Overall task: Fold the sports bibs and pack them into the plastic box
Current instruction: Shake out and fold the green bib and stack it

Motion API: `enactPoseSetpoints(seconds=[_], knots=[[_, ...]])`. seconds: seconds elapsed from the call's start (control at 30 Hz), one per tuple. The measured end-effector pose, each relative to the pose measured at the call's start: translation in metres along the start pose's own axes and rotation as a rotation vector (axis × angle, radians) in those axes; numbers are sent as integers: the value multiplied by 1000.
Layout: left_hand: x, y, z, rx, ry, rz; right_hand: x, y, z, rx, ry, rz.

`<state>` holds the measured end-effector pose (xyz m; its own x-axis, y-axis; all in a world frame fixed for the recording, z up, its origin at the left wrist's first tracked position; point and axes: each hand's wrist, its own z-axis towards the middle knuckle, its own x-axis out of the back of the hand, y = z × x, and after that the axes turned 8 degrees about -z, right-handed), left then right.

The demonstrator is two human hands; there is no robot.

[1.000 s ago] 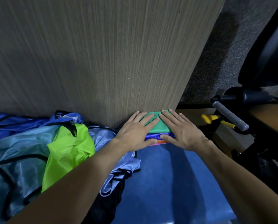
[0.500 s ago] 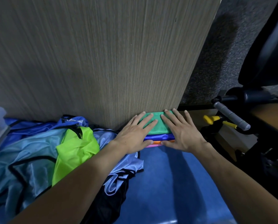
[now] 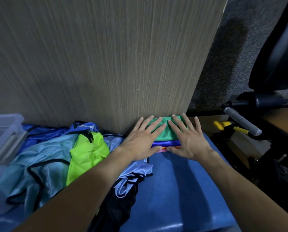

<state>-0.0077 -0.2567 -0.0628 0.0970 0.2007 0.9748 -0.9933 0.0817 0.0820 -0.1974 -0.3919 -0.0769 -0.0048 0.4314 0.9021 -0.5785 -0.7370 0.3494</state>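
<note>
- Left hand (image 3: pixel 140 141) and right hand (image 3: pixel 188 139): flat, fingers spread, pressing the folded green bib (image 3: pixel 163 131) atop a bib stack against the panel (image 3: pixel 106 64).
- Unfolded bibs (image 3: pixel 56 156): heaped left.
- Box (image 3: pixel 4 131): far left.

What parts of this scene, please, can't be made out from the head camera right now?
- Folded stack: both hands, left hand and right hand, cover its top, so only the edges of its layers show and the bib count is unclear.
- Plastic box: cut off by the left edge; contents not visible.
- Loose bibs: overlapping, partly under the left forearm; number uncertain.
- Black gear at right: dark; what it is is unclear.
</note>
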Motion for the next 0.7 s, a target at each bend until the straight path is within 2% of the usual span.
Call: enactPoseSetpoints(seconds=[0.33, 0.7], knots=[[23, 0, -35, 10, -3, 0, 22, -21, -6, -47, -32, 48], [56, -16, -119, 64, 136, -54, 53, -56, -10, -58, -53, 81]])
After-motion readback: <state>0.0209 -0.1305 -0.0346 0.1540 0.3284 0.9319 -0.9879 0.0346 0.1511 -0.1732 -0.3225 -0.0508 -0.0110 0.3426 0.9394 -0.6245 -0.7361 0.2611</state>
